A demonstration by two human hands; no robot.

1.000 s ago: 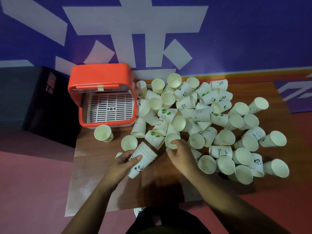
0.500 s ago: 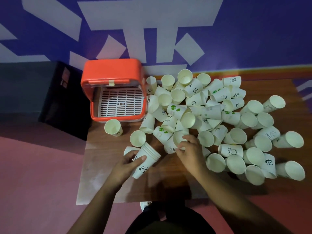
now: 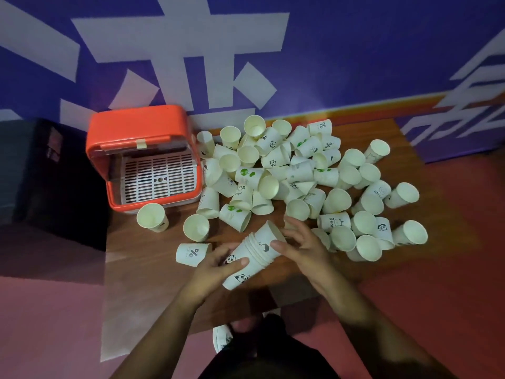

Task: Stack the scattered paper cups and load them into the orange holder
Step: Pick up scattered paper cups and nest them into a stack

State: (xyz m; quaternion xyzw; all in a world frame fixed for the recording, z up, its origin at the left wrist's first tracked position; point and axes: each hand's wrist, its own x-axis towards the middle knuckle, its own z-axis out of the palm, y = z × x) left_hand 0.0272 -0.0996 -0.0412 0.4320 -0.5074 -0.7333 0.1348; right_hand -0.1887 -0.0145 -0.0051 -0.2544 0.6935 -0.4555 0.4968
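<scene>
Stack (image 3: 252,257) of nested cups held tilted over table (image 3: 136,269), left hand (image 3: 216,272) wrapped round its base, right hand (image 3: 303,246) closed on top cup; orange holder (image 3: 142,160) empty, risk: skewed push jams rims or scatters pile (image 3: 287,170)

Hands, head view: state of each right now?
Left hand: closed around the lower part of the cup stack.
Right hand: gripping the top cup, seating it on the stack.
</scene>
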